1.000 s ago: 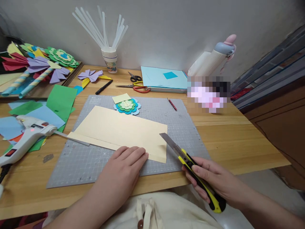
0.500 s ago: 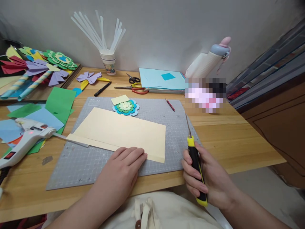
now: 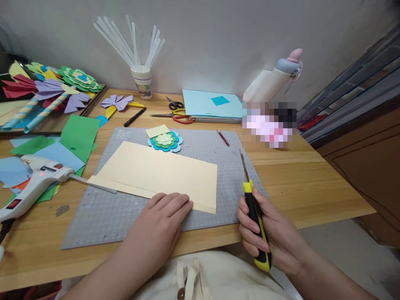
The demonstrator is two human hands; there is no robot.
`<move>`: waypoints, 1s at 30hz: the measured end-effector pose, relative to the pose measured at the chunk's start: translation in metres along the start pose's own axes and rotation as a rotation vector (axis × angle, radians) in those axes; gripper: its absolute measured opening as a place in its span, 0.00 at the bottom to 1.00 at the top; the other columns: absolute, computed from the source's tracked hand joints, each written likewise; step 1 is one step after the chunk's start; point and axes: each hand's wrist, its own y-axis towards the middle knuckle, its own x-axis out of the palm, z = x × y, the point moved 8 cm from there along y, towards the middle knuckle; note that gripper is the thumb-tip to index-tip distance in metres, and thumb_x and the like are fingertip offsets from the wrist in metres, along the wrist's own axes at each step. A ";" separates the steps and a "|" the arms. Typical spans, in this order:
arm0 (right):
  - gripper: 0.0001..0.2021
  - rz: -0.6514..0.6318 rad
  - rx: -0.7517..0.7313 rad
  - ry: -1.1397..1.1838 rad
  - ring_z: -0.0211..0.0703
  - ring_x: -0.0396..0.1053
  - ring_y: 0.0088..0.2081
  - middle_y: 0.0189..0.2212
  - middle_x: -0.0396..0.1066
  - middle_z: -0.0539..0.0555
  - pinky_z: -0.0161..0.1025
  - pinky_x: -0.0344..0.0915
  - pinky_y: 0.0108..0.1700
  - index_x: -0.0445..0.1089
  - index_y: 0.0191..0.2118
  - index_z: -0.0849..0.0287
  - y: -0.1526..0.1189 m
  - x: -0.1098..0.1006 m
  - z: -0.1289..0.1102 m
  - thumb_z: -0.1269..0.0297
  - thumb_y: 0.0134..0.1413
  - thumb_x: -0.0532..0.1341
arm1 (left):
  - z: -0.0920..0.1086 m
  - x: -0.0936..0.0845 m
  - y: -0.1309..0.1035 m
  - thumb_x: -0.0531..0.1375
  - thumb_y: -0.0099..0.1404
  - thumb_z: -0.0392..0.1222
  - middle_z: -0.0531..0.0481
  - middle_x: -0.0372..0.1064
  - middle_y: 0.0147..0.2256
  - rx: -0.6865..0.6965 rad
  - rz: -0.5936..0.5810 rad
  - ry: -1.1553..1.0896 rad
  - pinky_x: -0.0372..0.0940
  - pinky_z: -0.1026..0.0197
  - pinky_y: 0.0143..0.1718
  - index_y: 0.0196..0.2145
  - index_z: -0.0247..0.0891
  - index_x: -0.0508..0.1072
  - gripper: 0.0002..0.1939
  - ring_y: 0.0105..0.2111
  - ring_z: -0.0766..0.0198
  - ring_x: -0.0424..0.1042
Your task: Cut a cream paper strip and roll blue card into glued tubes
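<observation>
A cream sheet of paper lies on the grey cutting mat, with a narrow strip folded along its near edge. My left hand rests flat on that folded edge, its fingers close together and pressing down. To the right of the sheet, my right hand is wrapped round a black and yellow utility knife. The blade is out and points up and away from me, above the mat's right side. A layered paper flower in blue and green sits just beyond the sheet.
A white glue gun lies at the left, among coloured paper scraps. Behind the mat are a black pen, scissors, light blue sheets and a paper cup of white sticks. A bottle stands back right.
My right hand has tilted the utility knife slightly, so its blade tip now sits a little further left. My left hand and the cream paper have stayed in place.
</observation>
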 end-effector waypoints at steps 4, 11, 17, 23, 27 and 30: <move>0.19 0.039 -0.055 -0.006 0.28 0.54 0.14 0.19 0.59 0.43 0.32 0.62 0.18 0.66 0.32 0.57 0.000 0.000 0.000 0.46 0.62 0.51 | 0.000 0.000 0.000 0.50 0.62 0.26 0.50 0.69 0.49 -0.003 0.000 0.003 0.57 0.55 0.49 0.48 0.39 0.69 0.20 0.47 0.60 0.65; 0.12 0.116 -0.177 -0.073 0.27 0.54 0.14 0.22 0.60 0.43 0.30 0.61 0.16 0.67 0.38 0.56 0.001 -0.005 -0.005 0.52 0.60 0.57 | 0.000 -0.001 0.000 0.50 0.61 0.25 0.50 0.69 0.49 -0.004 -0.003 0.007 0.57 0.55 0.49 0.49 0.39 0.69 0.20 0.47 0.60 0.65; 0.17 0.127 -0.099 -0.035 0.27 0.51 0.11 0.18 0.57 0.41 0.29 0.58 0.13 0.65 0.34 0.56 0.004 -0.010 -0.003 0.46 0.59 0.54 | 0.000 0.000 0.000 0.50 0.62 0.26 0.49 0.70 0.49 -0.011 -0.015 0.002 0.58 0.54 0.49 0.49 0.39 0.69 0.20 0.48 0.59 0.66; 0.13 0.039 -0.107 -0.008 0.27 0.53 0.13 0.20 0.59 0.42 0.29 0.59 0.16 0.66 0.35 0.56 0.001 -0.001 -0.005 0.51 0.60 0.56 | -0.001 0.000 0.000 0.50 0.62 0.26 0.49 0.69 0.49 -0.012 -0.019 -0.002 0.58 0.54 0.50 0.49 0.39 0.69 0.20 0.48 0.58 0.66; 0.07 0.006 -0.176 -0.036 0.28 0.57 0.18 0.26 0.62 0.45 0.30 0.62 0.21 0.67 0.41 0.57 -0.001 0.006 -0.007 0.60 0.60 0.58 | -0.001 0.001 0.000 0.50 0.62 0.26 0.50 0.69 0.49 -0.012 -0.027 -0.001 0.58 0.54 0.49 0.49 0.39 0.69 0.21 0.48 0.59 0.66; 0.09 -0.031 -0.191 -0.061 0.29 0.60 0.22 0.31 0.63 0.47 0.32 0.64 0.24 0.66 0.44 0.56 -0.003 0.012 -0.006 0.64 0.59 0.60 | 0.000 0.000 0.000 0.50 0.62 0.26 0.49 0.69 0.49 -0.011 -0.027 0.001 0.58 0.54 0.49 0.49 0.39 0.69 0.20 0.47 0.59 0.66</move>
